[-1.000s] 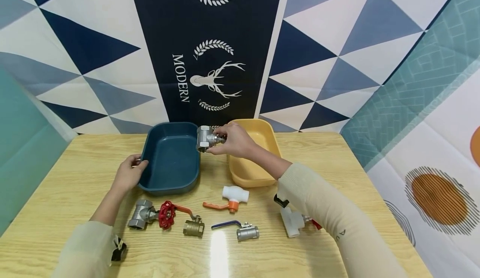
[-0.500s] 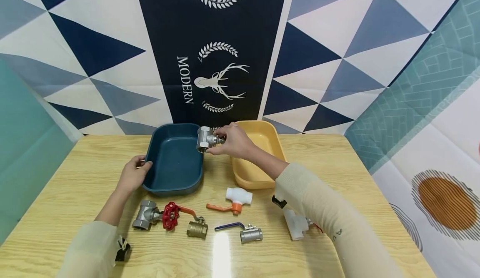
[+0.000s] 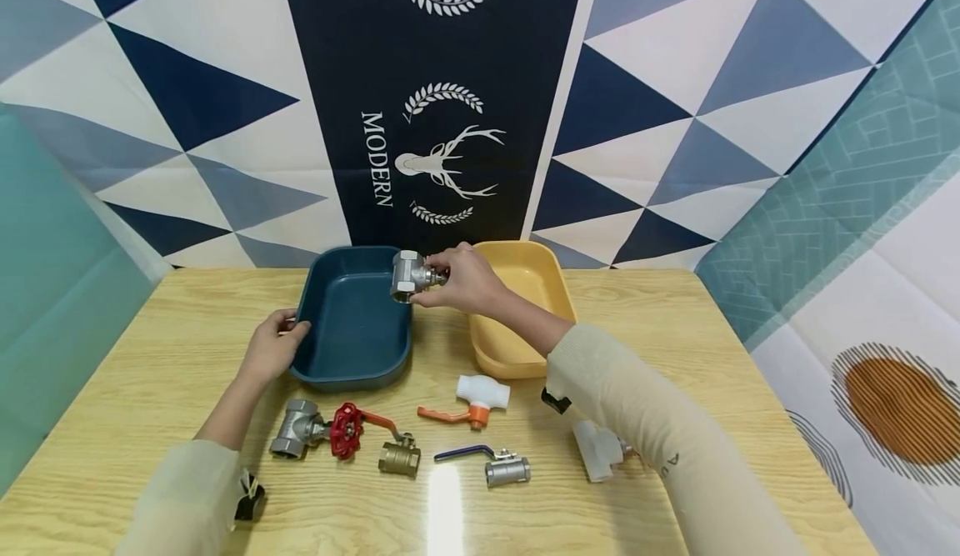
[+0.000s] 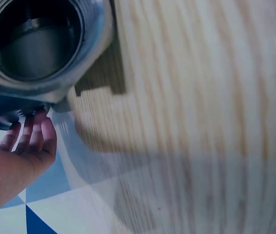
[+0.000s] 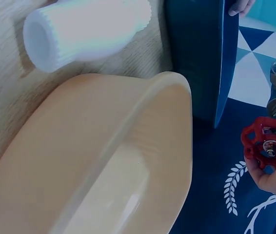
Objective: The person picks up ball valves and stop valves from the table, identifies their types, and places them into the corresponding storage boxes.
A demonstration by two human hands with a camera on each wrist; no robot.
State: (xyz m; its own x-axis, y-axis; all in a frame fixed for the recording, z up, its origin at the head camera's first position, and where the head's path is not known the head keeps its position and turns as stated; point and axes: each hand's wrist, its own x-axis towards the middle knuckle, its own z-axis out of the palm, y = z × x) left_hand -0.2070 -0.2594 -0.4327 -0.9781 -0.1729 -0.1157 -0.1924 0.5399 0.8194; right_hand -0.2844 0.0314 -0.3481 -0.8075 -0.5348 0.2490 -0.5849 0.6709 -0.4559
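My right hand (image 3: 468, 281) grips a steel gate valve (image 3: 407, 276), raised near the inner right rim of the dark blue bin (image 3: 356, 323). In the right wrist view the valve's red handwheel (image 5: 269, 141) shows against that palm, and the threaded end points away. My left hand (image 3: 272, 346) holds the blue bin's left wall, thumb at the rim and fingers outside; the left wrist view shows those fingers (image 4: 35, 131) bent against the bin. The interior of the blue bin is bare. To its right stands a yellow bin (image 3: 512, 348), partly hidden by my right forearm.
Several valves lie on the wooden table before the bins: a steel one with a red handwheel (image 3: 300, 429), a brass ball valve (image 3: 399, 458), a blue-levered steel one (image 3: 507, 470), a white-and-orange one (image 3: 482, 392). My right sleeve partly covers another white valve (image 3: 597, 451).
The head view has swung slightly, so the scene appears shifted right. Relative to the blue bin, my right hand and the valve have edged left. My left hand keeps its hold.
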